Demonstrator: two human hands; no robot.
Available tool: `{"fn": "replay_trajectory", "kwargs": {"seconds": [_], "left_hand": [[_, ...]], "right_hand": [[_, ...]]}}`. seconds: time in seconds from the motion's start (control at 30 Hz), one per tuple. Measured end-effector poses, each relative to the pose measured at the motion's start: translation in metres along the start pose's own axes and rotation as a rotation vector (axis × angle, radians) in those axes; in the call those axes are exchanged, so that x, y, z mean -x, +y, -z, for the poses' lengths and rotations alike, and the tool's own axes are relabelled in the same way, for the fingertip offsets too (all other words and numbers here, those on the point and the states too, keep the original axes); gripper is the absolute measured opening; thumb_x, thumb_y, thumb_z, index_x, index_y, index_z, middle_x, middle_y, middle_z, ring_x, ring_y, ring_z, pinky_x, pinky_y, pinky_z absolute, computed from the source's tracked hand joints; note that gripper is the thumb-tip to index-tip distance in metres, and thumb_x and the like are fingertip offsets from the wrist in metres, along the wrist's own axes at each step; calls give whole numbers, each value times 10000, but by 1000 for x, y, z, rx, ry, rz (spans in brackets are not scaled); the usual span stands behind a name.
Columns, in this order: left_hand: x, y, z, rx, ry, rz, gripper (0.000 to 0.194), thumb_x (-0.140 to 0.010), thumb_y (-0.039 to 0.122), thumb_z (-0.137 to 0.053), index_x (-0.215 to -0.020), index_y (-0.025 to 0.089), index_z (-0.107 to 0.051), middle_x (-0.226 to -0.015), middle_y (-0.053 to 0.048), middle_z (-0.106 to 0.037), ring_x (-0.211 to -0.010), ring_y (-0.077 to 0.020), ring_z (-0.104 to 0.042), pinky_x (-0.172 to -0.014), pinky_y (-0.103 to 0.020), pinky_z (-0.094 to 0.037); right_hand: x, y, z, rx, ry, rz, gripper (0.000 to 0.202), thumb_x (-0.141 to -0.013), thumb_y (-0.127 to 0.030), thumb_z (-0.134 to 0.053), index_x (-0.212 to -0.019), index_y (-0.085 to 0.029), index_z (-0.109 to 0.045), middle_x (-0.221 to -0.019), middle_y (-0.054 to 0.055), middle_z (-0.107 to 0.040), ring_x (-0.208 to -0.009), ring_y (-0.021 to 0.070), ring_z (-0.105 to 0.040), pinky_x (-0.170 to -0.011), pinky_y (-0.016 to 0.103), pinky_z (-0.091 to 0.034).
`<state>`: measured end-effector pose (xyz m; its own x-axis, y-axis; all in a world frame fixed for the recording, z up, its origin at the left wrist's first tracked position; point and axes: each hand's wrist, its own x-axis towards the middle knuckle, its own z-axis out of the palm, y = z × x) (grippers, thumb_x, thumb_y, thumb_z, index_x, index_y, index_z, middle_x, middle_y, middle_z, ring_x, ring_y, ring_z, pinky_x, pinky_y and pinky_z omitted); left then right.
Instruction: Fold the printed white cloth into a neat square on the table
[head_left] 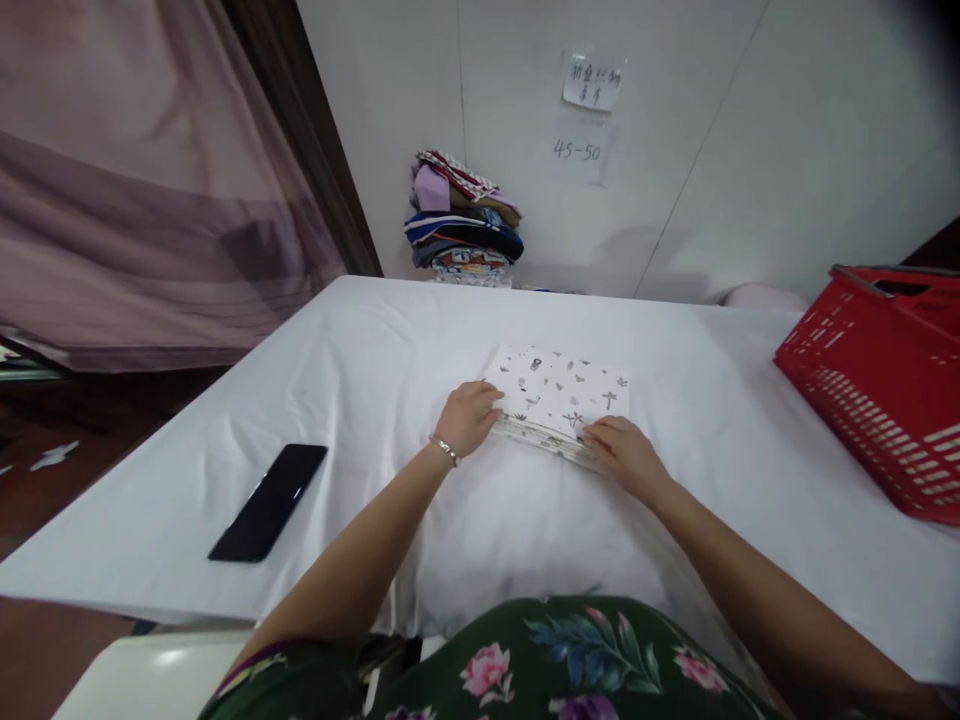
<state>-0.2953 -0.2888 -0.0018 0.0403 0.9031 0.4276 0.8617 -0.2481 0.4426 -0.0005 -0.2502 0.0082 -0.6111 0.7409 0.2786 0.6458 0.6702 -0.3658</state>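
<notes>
Hands (466,418) (628,452) outstretched, gripping folded cloth (555,388).

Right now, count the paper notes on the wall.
2: the upper note, above and right of the cloth stack, and the lower note, reading 45-50, just beneath it.

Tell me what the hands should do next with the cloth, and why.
Maybe gently press the folded cloth flat along its near edge: several layers show there, and the left hand and right hand are at its two near corners.
</notes>
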Motion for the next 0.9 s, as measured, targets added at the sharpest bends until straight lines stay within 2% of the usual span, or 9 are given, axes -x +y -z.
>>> {"fn": "replay_trajectory", "kwargs": {"seconds": [0.1,0.2,0.3,0.43,0.6,0.7,0.9], "left_hand": [[-11,7,-4,-117,-200,-113,187,-815,219,-548,-962,218,-663,-1033,-47,-633,-1001,-214,-529,-881,-385,-402],[-17,4,-8,-157,-301,-91,167,-825,225,-542,-927,220,-674,-982,-42,-643,-963,-212,-540,-859,-383,-396],[-20,0,-8,-109,-326,-36,204,-809,258,-571,-990,225,-658,-1009,-36,-633,-969,-200,-540,-873,-364,-392],[-20,0,-4,-65,-353,-57,192,-792,254,-583,-967,236,-659,-990,-25,-621,-959,-198,-535,-864,-359,-394],[-19,1,2,-65,-300,-122,125,-763,105,-531,-813,177,-619,-889,-42,-604,-899,-186,-518,-803,-326,-414],[-14,0,4,-66,-250,-189,144,-774,91,-486,-827,175,-590,-908,-51,-594,-896,-183,-509,-794,-323,-413],[-5,-6,1,-147,-298,-234,168,-806,129,-468,-920,185,-579,-947,-59,-596,-923,-197,-511,-811,-341,-398]], "right_hand": [[-9,0,-6,27,-118,17,223,-868,-322,-477,-926,-249,-680,-900,53,-640,-882,208,-564,-745,328,-450],[-12,3,-10,13,-143,-31,235,-883,-304,-447,-907,-254,-676,-888,43,-634,-865,195,-574,-709,306,-450],[-9,0,-6,-4,-114,-47,265,-897,-293,-411,-848,-239,-666,-842,40,-626,-822,182,-575,-681,295,-446],[1,-11,3,44,9,74,278,-912,-244,-361,-915,-213,-637,-903,69,-621,-858,196,-551,-734,317,-436],[11,-9,-4,185,-54,189,291,-909,-195,-355,-824,-194,-633,-839,94,-616,-790,217,-533,-700,344,-420],[14,-4,-10,188,-45,187,266,-911,-211,-370,-875,-203,-634,-891,96,-620,-826,224,-540,-712,350,-419],[17,2,-14,156,-32,194,262,-905,-255,-392,-1004,-215,-631,-960,100,-624,-852,230,-552,-730,370,-438]]}}
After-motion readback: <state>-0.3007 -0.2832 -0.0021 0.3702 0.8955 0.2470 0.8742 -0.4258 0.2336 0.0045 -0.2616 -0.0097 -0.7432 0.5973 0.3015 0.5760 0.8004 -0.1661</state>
